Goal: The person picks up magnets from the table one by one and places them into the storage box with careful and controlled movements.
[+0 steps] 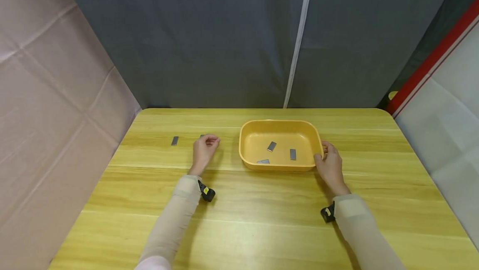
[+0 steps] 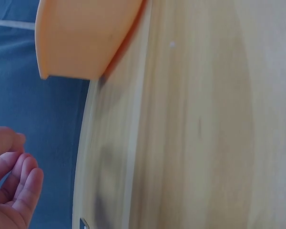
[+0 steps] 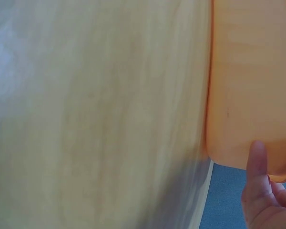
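Observation:
My left hand (image 1: 204, 150) hovers over the table left of the basin, thumb and fingertips brought together. In the left wrist view the curled fingers (image 2: 26, 191) show nothing between them, but I cannot tell whether a small piece is hidden inside. Close behind this hand a grey rectangular piece (image 1: 202, 136) is mostly covered by it. Another grey piece (image 1: 174, 141) lies farther left. My right hand (image 1: 331, 166) grips the right end of the yellow-orange plastic basin (image 1: 278, 167), thumb (image 3: 258, 160) against its wall. Inside the basin lie three flat grey pieces (image 1: 293, 154).
The basin stands on a wood-grain table (image 1: 254, 216). A dark grey curtain (image 1: 194, 45) with a pale strip hangs behind the table's back edge. Pale cloth walls (image 1: 56, 108) flank both sides, the right one with a red border (image 1: 434, 62).

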The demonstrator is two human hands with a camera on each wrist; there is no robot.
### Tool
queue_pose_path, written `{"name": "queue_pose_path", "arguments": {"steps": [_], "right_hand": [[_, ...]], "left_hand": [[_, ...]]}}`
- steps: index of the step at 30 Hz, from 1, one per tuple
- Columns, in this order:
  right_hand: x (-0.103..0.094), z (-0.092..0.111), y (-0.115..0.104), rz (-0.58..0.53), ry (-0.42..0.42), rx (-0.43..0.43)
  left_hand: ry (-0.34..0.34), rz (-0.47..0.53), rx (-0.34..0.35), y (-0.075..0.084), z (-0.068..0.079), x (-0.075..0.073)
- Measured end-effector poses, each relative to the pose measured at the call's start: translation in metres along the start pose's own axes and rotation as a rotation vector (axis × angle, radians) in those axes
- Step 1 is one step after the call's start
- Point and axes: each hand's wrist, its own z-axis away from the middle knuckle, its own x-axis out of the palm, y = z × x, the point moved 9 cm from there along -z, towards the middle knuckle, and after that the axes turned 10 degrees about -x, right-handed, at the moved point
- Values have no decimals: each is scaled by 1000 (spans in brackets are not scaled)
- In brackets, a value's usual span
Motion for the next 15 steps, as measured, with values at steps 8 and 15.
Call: {"name": "queue_pose_path", "arguments": {"steps": [8,15], "right_hand": [[0,1,0,-1,-4,9],[0,1,0,-2,-1,9]], "left_hand": [[27,16,-104,-20,-6,-12],[59,22,-151,-37,-11,-19]]}}
